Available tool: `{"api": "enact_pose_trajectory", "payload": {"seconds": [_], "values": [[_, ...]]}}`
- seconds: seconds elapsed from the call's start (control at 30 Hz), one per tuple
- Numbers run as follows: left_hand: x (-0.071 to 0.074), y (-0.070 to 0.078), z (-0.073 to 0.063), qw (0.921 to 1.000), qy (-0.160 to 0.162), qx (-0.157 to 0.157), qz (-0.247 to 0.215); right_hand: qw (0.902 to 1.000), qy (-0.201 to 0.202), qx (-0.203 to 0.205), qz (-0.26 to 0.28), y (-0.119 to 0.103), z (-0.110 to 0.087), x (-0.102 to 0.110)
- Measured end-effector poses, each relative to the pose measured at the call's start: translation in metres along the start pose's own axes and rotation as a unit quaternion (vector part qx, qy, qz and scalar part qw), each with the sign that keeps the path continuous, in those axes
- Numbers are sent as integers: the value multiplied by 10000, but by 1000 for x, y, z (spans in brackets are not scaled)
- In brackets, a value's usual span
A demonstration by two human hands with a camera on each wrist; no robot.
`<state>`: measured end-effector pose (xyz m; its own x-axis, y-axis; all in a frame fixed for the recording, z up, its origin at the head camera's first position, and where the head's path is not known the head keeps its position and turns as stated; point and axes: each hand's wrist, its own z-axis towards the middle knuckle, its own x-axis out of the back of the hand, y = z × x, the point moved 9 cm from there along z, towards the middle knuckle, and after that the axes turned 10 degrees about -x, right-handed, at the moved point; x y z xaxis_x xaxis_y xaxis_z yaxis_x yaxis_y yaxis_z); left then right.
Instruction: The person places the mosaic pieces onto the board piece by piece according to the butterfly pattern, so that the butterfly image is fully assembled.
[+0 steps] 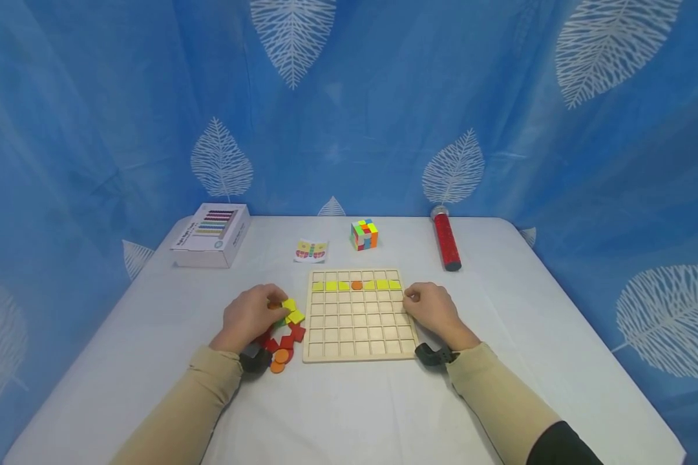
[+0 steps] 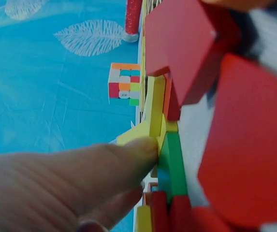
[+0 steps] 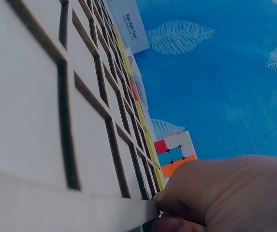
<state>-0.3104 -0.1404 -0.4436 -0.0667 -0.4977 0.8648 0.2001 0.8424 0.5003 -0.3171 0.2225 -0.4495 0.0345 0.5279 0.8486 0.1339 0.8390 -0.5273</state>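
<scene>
In the head view my left hand [image 1: 256,311] is over a loose pile of coloured wooden tiles left of the board. Its thumb [image 2: 123,157] lies straight against a yellow tile [image 2: 155,106], beside a green tile [image 2: 173,164] and red tiles [image 2: 254,145]. My right hand [image 1: 436,311] grips the right edge of a wooden grid board [image 1: 360,359] between thumb and curled fingers. Yellow tiles [image 1: 331,286] and one orange round tile [image 1: 357,285] fill the board's second row from the far side.
A small card with a butterfly picture [image 1: 311,250] and a puzzle cube [image 1: 364,235] stand beyond the board. At back left is a white box [image 1: 212,236]; at back right, a red glittery tube [image 1: 446,240]. Orange round tiles [image 1: 277,367] lie at the pile's near end.
</scene>
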Motion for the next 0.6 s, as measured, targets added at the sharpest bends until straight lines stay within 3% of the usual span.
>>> {"api": "enact_pose_trajectory", "payload": {"seconds": [0.27, 0.43, 0.6], "values": [[8, 0, 1, 9986, 332, 53, -413, 10000, -54, -6, -2, -3, 1, -4], [7, 15, 13, 9972, 353, -139, -644, 9999, -128, -44, -17, 0, -1, -6], [-4, 30, 29, 9967, 222, -270, -734, 9999, -102, -64, 31, -1, -1, -5]]}}
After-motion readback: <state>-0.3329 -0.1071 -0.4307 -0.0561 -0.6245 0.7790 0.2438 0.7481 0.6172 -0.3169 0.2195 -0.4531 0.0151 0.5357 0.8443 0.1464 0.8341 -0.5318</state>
